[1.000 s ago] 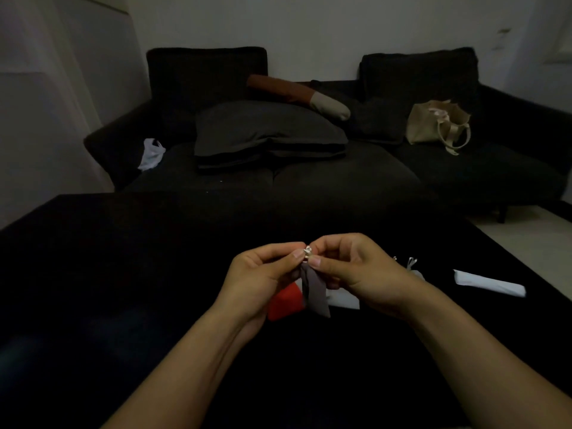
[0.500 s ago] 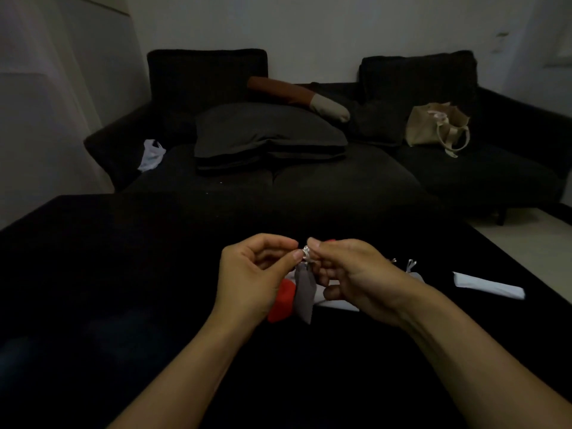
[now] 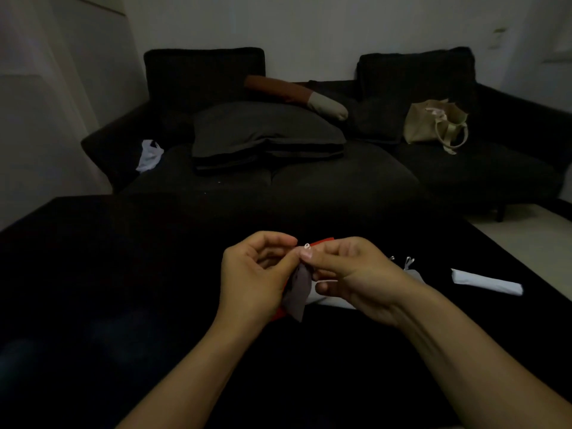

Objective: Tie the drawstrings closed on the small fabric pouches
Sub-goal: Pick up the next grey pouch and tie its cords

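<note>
Both hands pinching pale drawstring atop limp grey fabric pouch.

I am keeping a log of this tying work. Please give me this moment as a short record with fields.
place: black table, dark sofa behind
left hand: pinches top of grey pouch
right hand: pinches drawstring loop
grey pouch: hangs between hands
red pouch: behind hands, mostly hidden
white pouch: on table, right
knot state: cannot tell
</note>
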`<state>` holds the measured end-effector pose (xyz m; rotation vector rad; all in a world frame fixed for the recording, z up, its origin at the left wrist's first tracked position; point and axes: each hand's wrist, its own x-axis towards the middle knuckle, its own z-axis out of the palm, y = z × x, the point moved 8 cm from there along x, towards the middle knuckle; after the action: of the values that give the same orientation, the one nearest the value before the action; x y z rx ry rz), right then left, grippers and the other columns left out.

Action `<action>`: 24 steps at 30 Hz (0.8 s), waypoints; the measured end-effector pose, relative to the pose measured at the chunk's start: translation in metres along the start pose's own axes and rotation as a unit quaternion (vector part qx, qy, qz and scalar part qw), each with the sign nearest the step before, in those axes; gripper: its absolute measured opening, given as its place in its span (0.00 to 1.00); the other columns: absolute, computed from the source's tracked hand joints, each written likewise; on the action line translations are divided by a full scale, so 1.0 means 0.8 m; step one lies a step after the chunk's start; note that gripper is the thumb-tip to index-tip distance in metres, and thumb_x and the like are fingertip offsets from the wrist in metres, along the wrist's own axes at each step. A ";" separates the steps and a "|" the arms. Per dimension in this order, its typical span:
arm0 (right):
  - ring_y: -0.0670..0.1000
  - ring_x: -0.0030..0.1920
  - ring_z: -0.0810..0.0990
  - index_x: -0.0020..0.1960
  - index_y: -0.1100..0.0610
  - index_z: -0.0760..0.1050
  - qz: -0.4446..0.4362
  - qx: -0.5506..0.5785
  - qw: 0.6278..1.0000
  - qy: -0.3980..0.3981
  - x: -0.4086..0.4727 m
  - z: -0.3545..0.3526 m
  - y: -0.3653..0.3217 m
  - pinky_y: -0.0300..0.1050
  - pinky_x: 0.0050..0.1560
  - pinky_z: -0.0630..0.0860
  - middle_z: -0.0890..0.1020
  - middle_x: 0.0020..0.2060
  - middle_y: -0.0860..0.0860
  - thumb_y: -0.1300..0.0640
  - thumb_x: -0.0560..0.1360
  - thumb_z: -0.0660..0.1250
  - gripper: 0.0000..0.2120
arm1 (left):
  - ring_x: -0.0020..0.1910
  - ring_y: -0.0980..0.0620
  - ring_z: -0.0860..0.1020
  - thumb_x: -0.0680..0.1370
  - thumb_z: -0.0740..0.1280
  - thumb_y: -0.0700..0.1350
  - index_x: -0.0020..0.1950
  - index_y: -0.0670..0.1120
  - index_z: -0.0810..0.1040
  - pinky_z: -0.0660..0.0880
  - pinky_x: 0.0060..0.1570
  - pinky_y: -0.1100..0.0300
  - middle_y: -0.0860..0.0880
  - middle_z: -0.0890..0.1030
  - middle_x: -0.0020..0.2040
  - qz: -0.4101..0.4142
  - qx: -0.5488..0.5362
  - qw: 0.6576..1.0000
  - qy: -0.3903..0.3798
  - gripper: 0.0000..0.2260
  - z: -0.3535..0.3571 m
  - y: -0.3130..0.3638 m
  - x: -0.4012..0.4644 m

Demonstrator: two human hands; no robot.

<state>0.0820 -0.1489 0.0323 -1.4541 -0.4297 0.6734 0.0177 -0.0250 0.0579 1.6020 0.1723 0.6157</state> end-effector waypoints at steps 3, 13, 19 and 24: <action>0.50 0.48 0.79 0.52 0.62 0.82 -0.009 -0.019 1.000 -0.004 -0.001 -0.003 -0.003 0.41 0.44 0.73 0.84 0.46 0.55 0.58 0.76 0.69 0.09 | 0.42 0.54 0.85 0.71 0.74 0.36 0.46 0.45 0.82 0.80 0.40 0.65 0.48 0.86 0.41 -0.004 -0.005 1.000 -0.006 0.07 0.000 0.002 0.000; 0.56 0.54 0.73 0.54 0.59 0.81 0.022 -0.017 0.997 -0.068 -0.009 0.003 -0.002 0.60 0.65 0.69 0.79 0.49 0.57 0.56 0.78 0.64 0.10 | 0.46 0.58 0.84 0.72 0.73 0.35 0.48 0.44 0.85 0.79 0.46 0.67 0.51 0.86 0.43 0.056 0.072 0.991 -0.098 0.08 -0.001 0.022 0.002; 0.51 0.47 0.75 0.54 0.61 0.80 0.020 0.008 0.996 -0.082 -0.011 0.014 -0.002 0.44 0.47 0.74 0.79 0.46 0.56 0.54 0.79 0.63 0.12 | 0.45 0.61 0.83 0.71 0.75 0.35 0.50 0.43 0.86 0.78 0.47 0.67 0.51 0.86 0.45 0.318 0.247 0.908 -0.110 0.09 -0.001 0.057 -0.008; 0.50 0.39 0.76 0.44 0.57 0.80 0.061 0.057 0.994 -0.068 -0.007 0.013 0.006 0.44 0.40 0.72 0.79 0.41 0.55 0.47 0.75 0.67 0.13 | 0.46 0.61 0.82 0.72 0.74 0.36 0.51 0.43 0.86 0.78 0.49 0.67 0.50 0.85 0.46 0.359 0.262 0.884 -0.145 0.09 0.008 0.059 -0.016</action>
<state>0.0701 -0.1446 0.0297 -1.3395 -0.4036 0.8861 -0.0013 -0.0433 0.0999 2.2806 -0.5554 0.9288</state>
